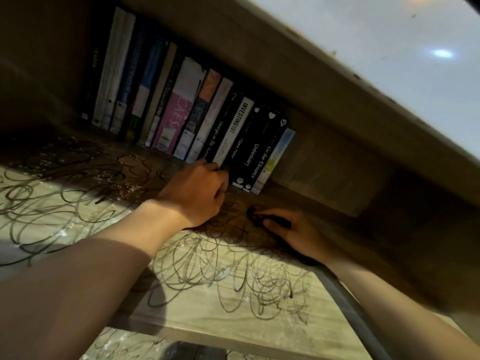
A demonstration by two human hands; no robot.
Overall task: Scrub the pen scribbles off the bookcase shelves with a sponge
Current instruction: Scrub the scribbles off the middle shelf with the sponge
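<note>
Across the left and centre of the frame runs a pale wood-grain shelf (78, 211), its flat board covered in looping black pen scribbles (220, 276) and flecked with white specks and crumbs, thickest in the shadowed left part. Along the back, from upper left down toward the centre, stands a row of books (181, 110), upright and packed spine to spine: glossy white, dark blue, pink and black spines, some with white lettering. The left hand (197, 190) reaches in from the lower left on a bare forearm; its fingers are curled at the foot of the black and white spines in mid-frame, touching them, though whether they pinch one I cannot tell. Just right of centre the right hand (293, 235) lies low on the shelf in deep shadow, fingers curled round a small dark sponge (255, 214) that presses on the scribbled board near the last book. Above, a thick beige board (311, 74) slants from top centre to the right edge. Beyond it, in the upper right, is a pale surface with blurred light spots. A grey tube (348, 302) crosses the lower right.
</note>
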